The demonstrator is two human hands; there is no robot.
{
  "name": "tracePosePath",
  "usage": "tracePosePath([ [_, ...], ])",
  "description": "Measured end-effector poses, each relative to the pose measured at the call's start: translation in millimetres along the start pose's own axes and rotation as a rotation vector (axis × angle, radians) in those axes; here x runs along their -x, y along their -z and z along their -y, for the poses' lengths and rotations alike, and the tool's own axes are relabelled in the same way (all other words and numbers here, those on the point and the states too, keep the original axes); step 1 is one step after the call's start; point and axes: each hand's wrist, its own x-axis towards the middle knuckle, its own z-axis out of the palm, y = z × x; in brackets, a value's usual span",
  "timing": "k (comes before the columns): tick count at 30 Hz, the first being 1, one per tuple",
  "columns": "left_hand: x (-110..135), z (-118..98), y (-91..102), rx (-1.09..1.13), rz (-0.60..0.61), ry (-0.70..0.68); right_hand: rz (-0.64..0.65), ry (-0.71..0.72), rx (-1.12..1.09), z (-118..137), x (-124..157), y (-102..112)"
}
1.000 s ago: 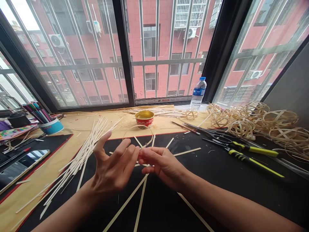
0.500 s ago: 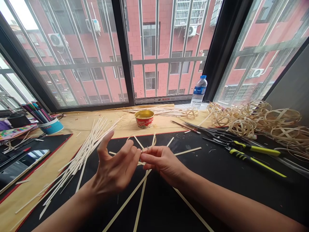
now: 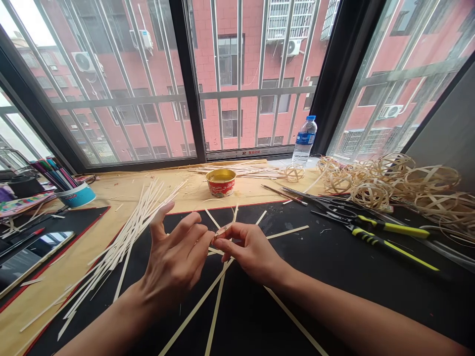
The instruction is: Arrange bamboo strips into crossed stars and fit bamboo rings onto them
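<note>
Over the black mat (image 3: pixel 315 301), my two hands meet at the fingertips. My right hand (image 3: pixel 248 247) pinches a thin, bent bamboo strip (image 3: pixel 221 230), with what looks like a fine wire wound on it. My left hand (image 3: pixel 178 252) has its index fingertip pressed against the near end of that strip, its little finger raised and its thumb hidden. Whatever it pinches there is too small to name. Below both hands, several flat bamboo strips (image 3: pixel 217 309) cross and fan out like spokes; the hands cover much of the crossing.
Loose bamboo strips (image 3: pixel 129 232) lie in a bundle at left. Behind the hands stands a red tin bowl (image 3: pixel 221 187). Yellow-handled pliers (image 3: pixel 393 252), woven bamboo balls (image 3: pixel 371 190) and a water bottle (image 3: pixel 305 141) are at right. A phone (image 3: pixel 33 257) and pen cup (image 3: pixel 76 194) are far left.
My left hand has shifted slightly left and down, its raised fingers curling a little. My right fingers have drawn slightly left along the strip. The laid-out strips keep their places.
</note>
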Motion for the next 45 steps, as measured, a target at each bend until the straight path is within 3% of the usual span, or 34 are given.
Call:
tracePosePath([
  [4,-1,0,1.1,0.05,0.034,0.049,-0.013,0.01,0.051,1,1,-1],
  [11,-6,-1,4.0,0.083,0.048,0.082,-0.01,-0.032,-0.062,-4,1,-2],
  [15,-6,-2,3.3,0.104,0.056,0.111,-0.249,-0.006,0.08,-5,2,0],
  [18,-6,-2,3.2,0.099,0.058,0.098,-0.364,0.111,0.32,-2,4,2],
  [26,-5,-5,1.5,0.035,0.039,-0.007,-0.3,0.492,0.923,7,10,5],
  [31,-5,-6,1.4,0.045,0.054,-0.008,-0.283,0.676,1.129,12,9,5],
  [38,-3,-6,1.8,0.121,0.165,0.099,-0.278,0.796,1.312,10,6,3],
  [45,-2,-3,2.6,0.272,0.319,0.19,-0.173,0.844,1.465,2,6,2],
])
